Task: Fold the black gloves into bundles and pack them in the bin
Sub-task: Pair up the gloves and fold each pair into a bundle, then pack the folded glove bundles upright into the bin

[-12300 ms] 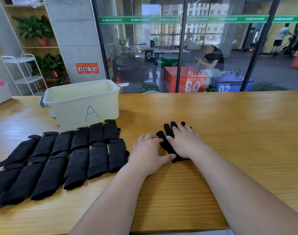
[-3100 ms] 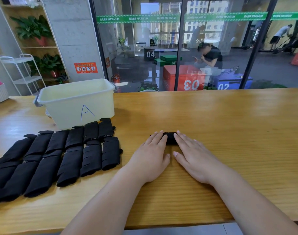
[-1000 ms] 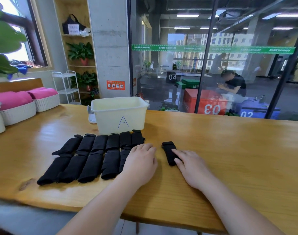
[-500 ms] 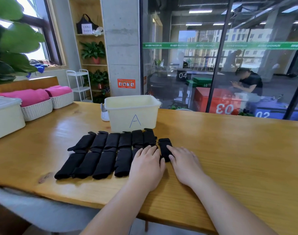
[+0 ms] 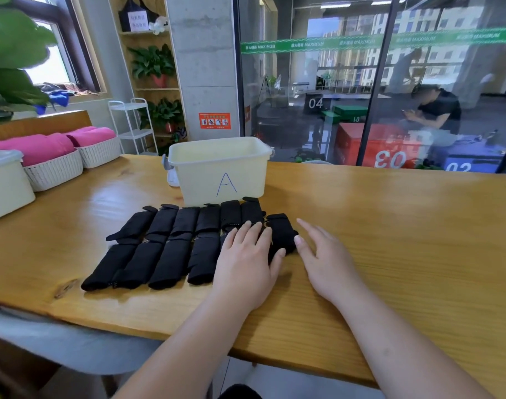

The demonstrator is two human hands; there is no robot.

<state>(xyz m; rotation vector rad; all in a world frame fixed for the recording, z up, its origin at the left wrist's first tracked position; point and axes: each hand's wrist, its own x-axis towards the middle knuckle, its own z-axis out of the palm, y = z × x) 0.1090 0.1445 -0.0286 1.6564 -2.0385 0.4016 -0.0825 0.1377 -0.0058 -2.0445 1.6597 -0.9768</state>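
Note:
Several folded black glove bundles [image 5: 171, 243] lie in two rows on the wooden table [image 5: 390, 240], in front of a cream bin marked "A" [image 5: 220, 171]. One more bundle [image 5: 282, 231] sits at the right end of the rows. My left hand [image 5: 247, 257] lies flat, fingers spread, over the rows' right end and beside that bundle. My right hand [image 5: 322, 257] rests flat on the table just right of the bundle, thumb touching its lower edge. Neither hand grips anything.
Two white woven baskets [image 5: 55, 171] with pink towels and a white lidded box [image 5: 4, 185] stand at the table's left. A glass wall runs behind the table; a seated person [image 5: 436, 110] is beyond it. A potted plant's leaves [image 5: 9, 59] hang at upper left.
The newly folded bundle has been slid left against the right end of the rows. Both hands moved left with it, and my view turned left.

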